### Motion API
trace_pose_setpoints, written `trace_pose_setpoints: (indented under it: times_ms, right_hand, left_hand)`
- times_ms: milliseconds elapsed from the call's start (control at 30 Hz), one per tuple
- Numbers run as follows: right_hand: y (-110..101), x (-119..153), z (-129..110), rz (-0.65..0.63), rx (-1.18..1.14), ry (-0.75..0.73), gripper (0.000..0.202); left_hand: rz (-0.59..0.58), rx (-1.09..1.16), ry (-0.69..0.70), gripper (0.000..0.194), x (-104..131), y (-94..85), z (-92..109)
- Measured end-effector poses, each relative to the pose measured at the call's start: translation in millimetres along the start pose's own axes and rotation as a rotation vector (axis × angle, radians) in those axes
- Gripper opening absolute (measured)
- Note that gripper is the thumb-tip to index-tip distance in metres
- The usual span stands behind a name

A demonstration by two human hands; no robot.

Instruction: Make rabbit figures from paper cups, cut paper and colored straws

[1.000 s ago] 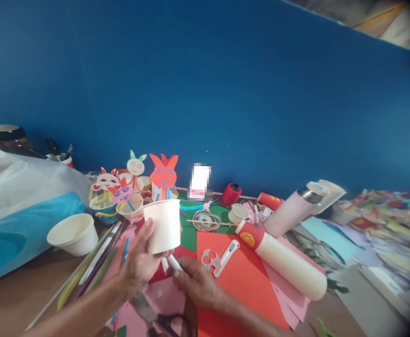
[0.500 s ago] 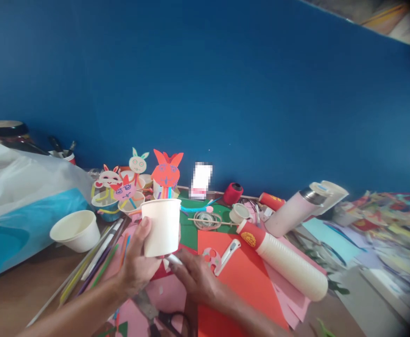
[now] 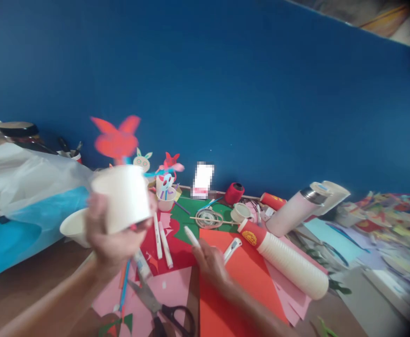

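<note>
My left hand [image 3: 108,234] is wrapped round a white paper cup [image 3: 125,196], raised and slightly tilted on the left, blurred by motion. Out of the cup's top rises a red paper rabbit head [image 3: 117,140] on a pipe-cleaner stem. Between the fingers of my right hand [image 3: 210,262] is a white marker pen [image 3: 192,236], its tip pointing up and left over the red and green paper. Just right of that hand lies a white utility knife [image 3: 233,249] on orange paper [image 3: 240,290]. Two more white markers [image 3: 165,245] rest on the red sheet.
Black-handled scissors [image 3: 154,302] lie open in front. A stack of paper cups [image 3: 289,264] and a pale flask [image 3: 296,210] lie to the right. More rabbit figures in cups [image 3: 165,199] stand behind, a phone [image 3: 204,180] leans near the blue wall, and a plastic bag [image 3: 32,182] sits left.
My left hand has moved the cup and rabbit up and to the left. My right hand has drawn away from the cup, rightward, with the marker still in it.
</note>
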State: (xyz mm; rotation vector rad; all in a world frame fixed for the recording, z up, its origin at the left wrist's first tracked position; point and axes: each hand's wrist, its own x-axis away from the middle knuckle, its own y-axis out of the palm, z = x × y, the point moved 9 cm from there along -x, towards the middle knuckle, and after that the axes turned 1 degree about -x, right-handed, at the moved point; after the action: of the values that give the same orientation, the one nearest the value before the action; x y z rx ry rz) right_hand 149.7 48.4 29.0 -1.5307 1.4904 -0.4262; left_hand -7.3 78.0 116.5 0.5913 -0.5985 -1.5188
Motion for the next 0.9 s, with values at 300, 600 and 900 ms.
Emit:
trace_pose_setpoints:
  times_ms: [300, 600, 900]
  right_hand:
    - [-16, -17, 19, 0.002, -0.697, 0.163, 0.038]
    - [-62, -32, 63, 0.321, -0.975, 0.2, 0.031]
    - [-104, -18, 51, 0.435, -0.895, 0.096, 0.014]
  left_hand:
    - [-0.009, -0.038, 0.098, 0.04, 3, -45.8, -28]
    - [-0.079, -0.498, -0.184, 0.019, 5, -45.7, -75]
    - [-0.144, -0.527, -0.37, 0.028, 0, -51.8, -97]
